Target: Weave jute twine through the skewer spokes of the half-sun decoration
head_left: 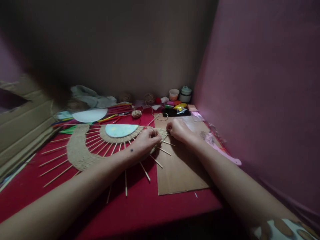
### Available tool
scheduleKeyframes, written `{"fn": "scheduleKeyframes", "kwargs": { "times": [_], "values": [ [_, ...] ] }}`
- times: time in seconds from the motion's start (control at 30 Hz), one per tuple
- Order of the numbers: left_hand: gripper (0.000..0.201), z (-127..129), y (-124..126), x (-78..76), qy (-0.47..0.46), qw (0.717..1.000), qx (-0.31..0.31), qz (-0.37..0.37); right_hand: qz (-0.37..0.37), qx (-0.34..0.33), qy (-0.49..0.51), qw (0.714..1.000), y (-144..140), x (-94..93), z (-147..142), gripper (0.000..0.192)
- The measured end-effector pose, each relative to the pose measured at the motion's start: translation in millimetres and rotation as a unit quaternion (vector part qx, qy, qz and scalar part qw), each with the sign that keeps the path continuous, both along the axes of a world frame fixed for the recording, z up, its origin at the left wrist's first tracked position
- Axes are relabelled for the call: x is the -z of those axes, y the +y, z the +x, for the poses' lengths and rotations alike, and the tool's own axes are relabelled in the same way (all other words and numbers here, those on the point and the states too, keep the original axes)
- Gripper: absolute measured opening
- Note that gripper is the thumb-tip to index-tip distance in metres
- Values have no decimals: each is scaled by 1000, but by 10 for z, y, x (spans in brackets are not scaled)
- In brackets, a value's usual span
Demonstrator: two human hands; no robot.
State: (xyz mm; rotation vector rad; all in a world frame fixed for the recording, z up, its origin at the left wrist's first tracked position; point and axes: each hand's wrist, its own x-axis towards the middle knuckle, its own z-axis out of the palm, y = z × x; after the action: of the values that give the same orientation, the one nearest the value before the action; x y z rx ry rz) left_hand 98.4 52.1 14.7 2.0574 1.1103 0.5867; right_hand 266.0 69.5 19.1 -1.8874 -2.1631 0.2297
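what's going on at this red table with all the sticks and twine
A person works with both hands on a half-round woven piece of twine wound through fanned wooden sticks. The left hand and right hand meet at its right end, fingers pinching the weave there. A sheet of cardboard lies under that end, and a twine ball sits behind.

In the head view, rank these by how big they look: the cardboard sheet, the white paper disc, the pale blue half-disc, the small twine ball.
1. cardboard sheet, nearest the camera, which inflates it
2. white paper disc
3. pale blue half-disc, close to the white disc; unsure
4. small twine ball
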Motion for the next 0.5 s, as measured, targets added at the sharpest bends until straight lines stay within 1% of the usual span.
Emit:
{"fn": "scheduleKeyframes", "kwargs": {
  "times": [0.07,0.2,0.27,0.37,0.43,0.5],
  "values": [
    [24,-49,-35,-1,-22,1000,8,-20,-2,-3,-7,1000,-37,-38,-30,28],
    [28,-195,-85,-45,-13,1000,8,8,5,-5,-17,1000,-90,-67,-80,30],
    [28,-291,-119,-72,-11,1000,9,-7,13,-2,-16,1000,-88,-41,-95,30],
    [30,-444,-190,-71,-53,995,8,-84,25,6,-11,1000,-61,25,-100,30],
    [32,-535,-240,-44,-102,984,-1,-149,34,9,-6,999,-46,63,-97,29],
    [32,-606,-278,-18,-147,969,-15,-199,43,6,-2,999,-50,82,-91,28]
  ]
}}
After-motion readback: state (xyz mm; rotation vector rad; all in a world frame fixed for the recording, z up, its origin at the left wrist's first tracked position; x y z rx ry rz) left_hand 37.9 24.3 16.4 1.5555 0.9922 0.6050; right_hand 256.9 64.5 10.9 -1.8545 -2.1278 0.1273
